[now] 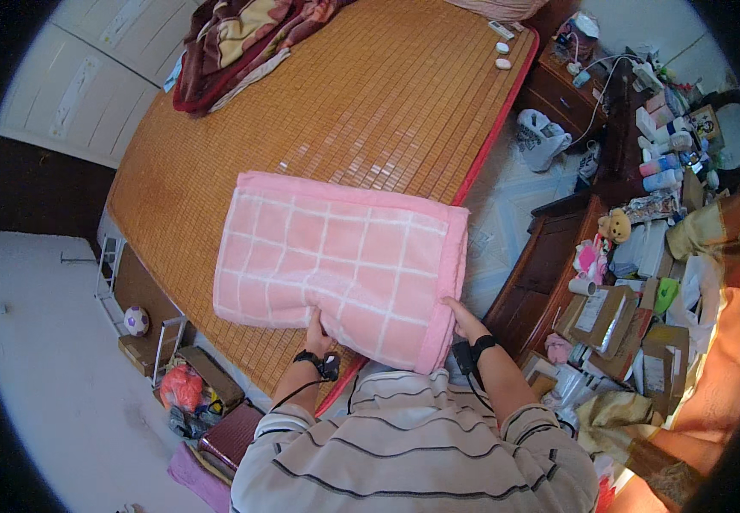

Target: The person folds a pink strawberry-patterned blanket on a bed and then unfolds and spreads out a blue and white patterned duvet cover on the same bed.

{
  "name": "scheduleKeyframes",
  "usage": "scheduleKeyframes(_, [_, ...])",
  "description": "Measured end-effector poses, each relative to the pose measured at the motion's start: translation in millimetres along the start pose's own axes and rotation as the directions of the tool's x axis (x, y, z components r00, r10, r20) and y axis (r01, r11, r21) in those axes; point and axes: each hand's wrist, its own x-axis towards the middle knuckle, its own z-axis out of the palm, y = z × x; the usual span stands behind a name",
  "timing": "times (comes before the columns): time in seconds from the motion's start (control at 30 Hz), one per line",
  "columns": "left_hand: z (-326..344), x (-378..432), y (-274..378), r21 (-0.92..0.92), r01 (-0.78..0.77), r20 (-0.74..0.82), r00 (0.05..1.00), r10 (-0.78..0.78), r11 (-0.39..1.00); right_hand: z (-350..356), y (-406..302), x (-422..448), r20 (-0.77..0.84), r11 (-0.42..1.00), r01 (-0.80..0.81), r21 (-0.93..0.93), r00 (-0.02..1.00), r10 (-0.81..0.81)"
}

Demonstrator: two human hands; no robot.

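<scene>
A folded pink blanket with a white grid pattern (338, 263) lies over the near part of a bed covered by a bamboo mat (319, 115). My left hand (319, 332) grips its near edge, where the cloth is gathered into a dent; part of the fingers is hidden by the fabric. My right hand (461, 319) holds the blanket's right side near its close corner, fingers on the pink border and the rest beneath. Both wrists wear dark straps with small devices and cables. The blanket's near right corner reaches my striped shirt.
A patterned dark red blanket (235, 51) lies at the bed's far left. Dark wooden furniture (540, 269) and piled cardboard boxes (601, 320) stand on the right. At left are a ball (136, 320) and a maroon case (232, 436). A white plastic bag (540, 141) rests on the floor.
</scene>
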Motion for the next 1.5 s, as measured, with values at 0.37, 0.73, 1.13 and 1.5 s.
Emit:
scheduleKeyframes(0.37, [208.5, 37.3, -17.9, 0.079, 0.053, 0.147, 0.987, -0.064, 0.995, -124.3, -73.5, -5.4, -0.065, 0.955, 0.141, 0.259, 0.99, -0.128])
scheduleKeyframes(0.73, [357.7, 139.0, 29.6, 0.146, 0.184, 0.238, 0.947, -0.215, 0.972, -162.3, -197.6, 16.7, -0.108, 0.899, 0.221, 0.377, 0.975, -0.194])
scheduleKeyframes(1.13, [515.8, 235.8, 135.4, 0.272, -0.041, 0.173, 0.985, -0.007, 0.961, -152.9, -399.7, 104.9, -0.063, 0.944, 0.323, 0.063, 0.946, -0.319])
scheduleKeyframes(1.5, [543.1, 288.8, 207.8, 0.402, -0.457, -0.073, 0.848, 0.525, 0.794, -100.5, -524.3, 189.1, 0.014, 0.984, 0.18, 0.013, 0.983, -0.18])
